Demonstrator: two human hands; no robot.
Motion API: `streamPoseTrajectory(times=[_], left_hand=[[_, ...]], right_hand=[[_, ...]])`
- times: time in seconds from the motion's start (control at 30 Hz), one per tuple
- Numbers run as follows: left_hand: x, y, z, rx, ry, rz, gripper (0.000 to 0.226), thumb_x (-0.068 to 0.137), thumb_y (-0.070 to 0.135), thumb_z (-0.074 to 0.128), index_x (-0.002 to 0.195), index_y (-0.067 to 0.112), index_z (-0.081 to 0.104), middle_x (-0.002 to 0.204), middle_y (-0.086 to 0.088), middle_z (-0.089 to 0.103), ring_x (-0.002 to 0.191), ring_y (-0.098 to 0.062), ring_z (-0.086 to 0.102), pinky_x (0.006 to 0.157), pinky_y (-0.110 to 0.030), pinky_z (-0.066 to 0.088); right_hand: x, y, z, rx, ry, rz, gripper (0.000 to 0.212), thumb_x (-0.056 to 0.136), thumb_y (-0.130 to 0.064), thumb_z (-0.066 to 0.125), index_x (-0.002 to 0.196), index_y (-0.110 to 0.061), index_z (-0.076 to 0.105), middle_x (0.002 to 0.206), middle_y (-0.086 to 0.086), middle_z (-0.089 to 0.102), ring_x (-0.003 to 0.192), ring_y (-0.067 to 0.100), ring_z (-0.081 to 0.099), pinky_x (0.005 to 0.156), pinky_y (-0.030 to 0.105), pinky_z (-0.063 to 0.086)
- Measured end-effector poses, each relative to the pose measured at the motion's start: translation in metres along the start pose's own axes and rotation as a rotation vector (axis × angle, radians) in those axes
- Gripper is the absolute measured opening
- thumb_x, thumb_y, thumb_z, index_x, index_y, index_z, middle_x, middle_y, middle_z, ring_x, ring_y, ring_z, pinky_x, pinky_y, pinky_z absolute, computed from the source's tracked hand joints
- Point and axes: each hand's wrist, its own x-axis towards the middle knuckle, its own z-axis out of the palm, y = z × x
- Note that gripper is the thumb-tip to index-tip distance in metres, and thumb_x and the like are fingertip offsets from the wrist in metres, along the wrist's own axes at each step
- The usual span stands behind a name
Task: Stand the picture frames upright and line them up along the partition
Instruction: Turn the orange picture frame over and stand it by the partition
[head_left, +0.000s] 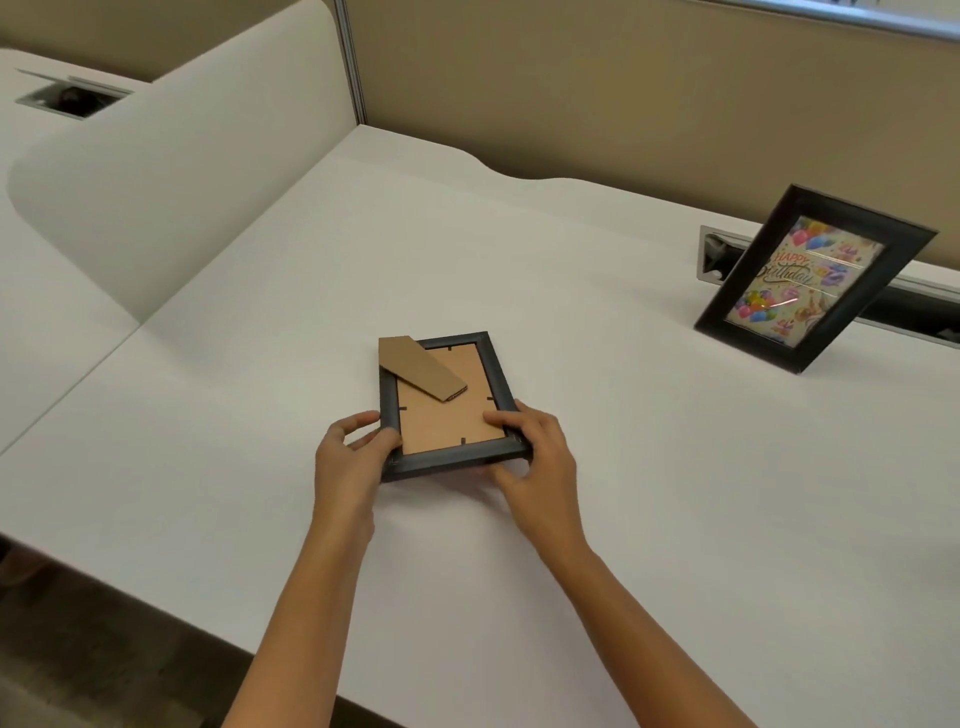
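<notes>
Near the middle of the white desk (571, 519), I see the black-framed picture frame lying face down (447, 405), its brown cardboard back up and its brown cardboard easel flap (421, 368) swung askew over the far-left corner. My left hand (349, 457) pinches the near-left corner and my right hand (535, 457) clasps the near-right corner, so both hold this one frame; its near edge may be slightly lifted, though I cannot be sure. The risk I judge: tipped up with the flap skewed, the frame could fall flat or slide. I count two frames: this one and the black frame with a birthday card (810, 280), upright by the tan partition (623, 104), well apart. Two hands, one flap visible.
</notes>
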Motion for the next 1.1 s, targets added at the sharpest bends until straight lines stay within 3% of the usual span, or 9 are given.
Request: streamPoseTrajectory(times=[0.2, 0.27, 0.43, 0.57, 0.63, 0.73, 0.83, 0.97, 1.1], left_hand=[[-0.012, 0.016, 0.001, -0.215, -0.173, -0.049, 0.013, 0.082, 0.01, 0.053, 0.094, 0.007, 0.058, 0.093, -0.01, 0.053, 0.089, -0.022, 0.053, 0.071, -0.031, 0.051], [-0.016, 0.018, 0.002, -0.233, -0.191, -0.04, 0.021, 0.085, 0.017, 0.054, 0.101, 0.006, 0.058, 0.094, -0.009, 0.055, 0.088, -0.021, 0.056, 0.068, -0.03, 0.053], [-0.018, 0.021, 0.006, -0.213, -0.237, -0.026, 0.013, 0.091, 0.025, 0.051, 0.09, 0.019, 0.062, 0.099, -0.007, 0.06, 0.097, -0.025, 0.06, 0.087, -0.037, 0.052], [-0.014, 0.014, 0.007, -0.081, -0.239, 0.005, 0.03, 0.093, 0.03, 0.042, 0.068, 0.03, 0.058, 0.084, 0.001, 0.058, 0.084, -0.018, 0.055, 0.087, -0.033, 0.045], [-0.013, 0.012, 0.007, -0.019, -0.247, 0.023, 0.039, 0.094, 0.032, 0.036, 0.061, 0.033, 0.058, 0.083, 0.003, 0.057, 0.083, -0.016, 0.052, 0.089, -0.032, 0.041], [-0.01, 0.01, 0.007, 0.024, -0.271, 0.021, 0.027, 0.095, 0.043, 0.032, 0.089, 0.035, 0.056, 0.102, 0.004, 0.055, 0.104, -0.017, 0.051, 0.103, -0.036, 0.036], [-0.007, 0.009, 0.007, 0.025, -0.298, 0.041, 0.035, 0.093, 0.053, 0.03, 0.109, 0.037, 0.057, 0.12, 0.008, 0.055, 0.12, -0.013, 0.046, 0.106, -0.034, 0.029], [-0.012, 0.014, 0.014, -0.079, -0.327, 0.138, 0.039, 0.096, 0.044, 0.028, 0.092, 0.045, 0.066, 0.098, 0.022, 0.07, 0.099, 0.007, 0.058, 0.088, -0.023, 0.032], [-0.011, 0.013, 0.019, -0.146, -0.293, 0.132, 0.042, 0.097, 0.032, 0.029, 0.082, 0.03, 0.069, 0.09, 0.005, 0.074, 0.099, -0.018, 0.065, 0.091, -0.036, 0.047]], right_hand=[[-0.001, -0.016, -0.033, 0.015, 0.065, -0.199, 0.036, 0.068, -0.007, 0.083, 0.099, -0.023, 0.074, 0.099, -0.001, 0.056, 0.101, 0.01, 0.056, 0.087, 0.013, 0.047], [0.001, -0.022, -0.042, 0.068, 0.058, -0.219, 0.035, 0.069, -0.007, 0.081, 0.097, -0.026, 0.074, 0.095, -0.004, 0.058, 0.099, 0.014, 0.056, 0.085, 0.015, 0.045], [0.007, -0.037, -0.054, 0.237, 0.036, -0.15, 0.022, 0.069, -0.02, 0.073, 0.089, -0.026, 0.074, 0.088, 0.0, 0.062, 0.097, 0.022, 0.055, 0.086, 0.018, 0.041], [0.005, -0.044, -0.055, 0.342, 0.011, -0.11, 0.017, 0.071, -0.018, 0.073, 0.085, -0.029, 0.072, 0.09, -0.002, 0.064, 0.101, 0.029, 0.057, 0.092, 0.043, 0.047], [0.005, -0.048, -0.056, 0.385, 0.008, -0.092, 0.016, 0.072, -0.016, 0.072, 0.083, -0.027, 0.071, 0.091, 0.003, 0.065, 0.1, 0.029, 0.058, 0.092, 0.046, 0.048], [0.009, -0.052, -0.056, 0.438, 0.011, -0.071, 0.019, 0.072, -0.011, 0.071, 0.083, -0.028, 0.07, 0.095, 0.016, 0.063, 0.09, 0.017, 0.06, 0.08, 0.026, 0.05], [0.013, -0.053, -0.054, 0.445, 0.03, -0.075, 0.023, 0.075, -0.005, 0.071, 0.084, -0.025, 0.07, 0.092, 0.016, 0.062, 0.075, 0.003, 0.054, 0.07, 0.01, 0.046], [0.022, -0.052, -0.048, 0.462, 0.077, -0.039, 0.012, 0.078, -0.009, 0.073, 0.085, -0.018, 0.07, 0.076, -0.008, 0.061, 0.066, -0.001, 0.052, 0.065, 0.007, 0.043], [0.034, -0.047, -0.041, 0.452, 0.114, -0.006, 0.011, 0.083, -0.023, 0.071, 0.09, -0.016, 0.069, 0.07, -0.021, 0.064, 0.06, -0.005, 0.048, 0.057, 0.004, 0.04]])
